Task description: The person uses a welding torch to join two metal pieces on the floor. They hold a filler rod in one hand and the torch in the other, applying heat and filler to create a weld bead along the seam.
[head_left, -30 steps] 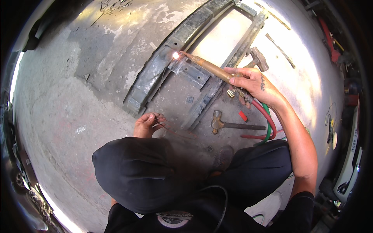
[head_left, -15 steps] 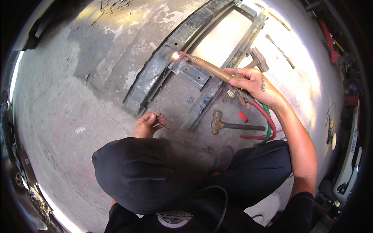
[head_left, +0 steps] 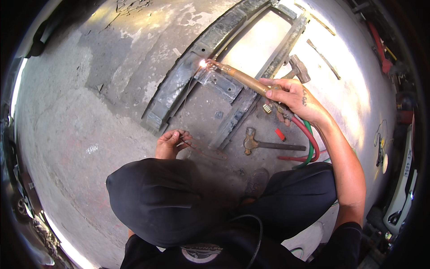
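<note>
My right hand [head_left: 291, 98] is wrapped round a brass gas welding torch [head_left: 244, 79], with a red and a green hose running from its rear. The torch's tip points left at a bright glowing spot on a dark metal bumper beam [head_left: 172, 83], by the joint with a flat bracket [head_left: 219, 85]. Between the pinched fingers of my left hand [head_left: 170, 142] is a thin welding rod [head_left: 185, 99]. Its far end reaches up to the glow, and its other part trails off to the right, faint against the floor.
Near the frame lie a ball-peen hammer [head_left: 268, 145], a red lighter-like piece [head_left: 280, 134] and a heavy hammer head [head_left: 298, 69]. The red hose [head_left: 313, 139] loops by my right knee. A long thin metal tool [head_left: 323, 59] rests on the sunlit floor. Part of a white vehicle [head_left: 401, 188] stands at far right.
The torch tip and glowing spot have shifted very slightly to the right, with small sparks now beside the tip. Both hands keep their grips, nearly still.
</note>
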{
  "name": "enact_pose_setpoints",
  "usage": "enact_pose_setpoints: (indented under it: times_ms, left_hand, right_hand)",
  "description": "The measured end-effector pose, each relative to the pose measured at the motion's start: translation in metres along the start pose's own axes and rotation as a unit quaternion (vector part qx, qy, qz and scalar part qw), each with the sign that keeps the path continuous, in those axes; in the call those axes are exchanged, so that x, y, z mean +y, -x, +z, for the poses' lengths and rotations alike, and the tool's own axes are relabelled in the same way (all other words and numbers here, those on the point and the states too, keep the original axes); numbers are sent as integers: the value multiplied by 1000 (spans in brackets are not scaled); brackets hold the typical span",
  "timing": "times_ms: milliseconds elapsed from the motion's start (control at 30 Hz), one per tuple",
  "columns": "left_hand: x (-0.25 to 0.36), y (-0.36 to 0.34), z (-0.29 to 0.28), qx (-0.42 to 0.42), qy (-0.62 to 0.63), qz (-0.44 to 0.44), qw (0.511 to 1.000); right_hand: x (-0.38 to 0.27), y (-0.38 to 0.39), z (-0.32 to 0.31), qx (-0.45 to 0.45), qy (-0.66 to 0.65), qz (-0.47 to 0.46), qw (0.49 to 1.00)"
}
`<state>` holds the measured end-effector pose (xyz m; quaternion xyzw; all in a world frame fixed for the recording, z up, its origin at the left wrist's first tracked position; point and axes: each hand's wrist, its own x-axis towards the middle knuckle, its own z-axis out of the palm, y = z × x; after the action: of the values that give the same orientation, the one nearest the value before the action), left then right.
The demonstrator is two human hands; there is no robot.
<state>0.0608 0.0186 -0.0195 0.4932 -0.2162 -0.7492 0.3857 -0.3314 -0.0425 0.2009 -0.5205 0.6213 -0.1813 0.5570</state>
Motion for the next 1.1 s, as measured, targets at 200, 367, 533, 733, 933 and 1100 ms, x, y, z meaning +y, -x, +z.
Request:
enact_pose_setpoints:
  times_ms: [200, 367, 533, 733, 933, 1100]
  left_hand:
    - [1, 0, 0, 0, 1, 1, 1000]
    - [0, -1, -1, 1, 6, 0, 1000]
    - [-1, -2, -1, -2, 6, 2, 1000]
    - [0, -1, 0, 1, 2, 5, 1000]
    - [0, -3, 4, 3, 0, 6, 1000]
    - [0, -4, 4, 5, 3, 6, 1000]
  right_hand:
    - [-2, 0, 0, -3, 6, 5, 1000]
    - [1, -1, -1, -11, 1, 4, 1000]
    - [-2, 0, 1, -3, 0, 5, 1000]
    - [-3, 0, 2, -1, -3, 3, 1000]
    - [0, -1, 0, -7, -2, 0, 1000]
    - [1, -1, -1, -8, -1, 3, 1000]
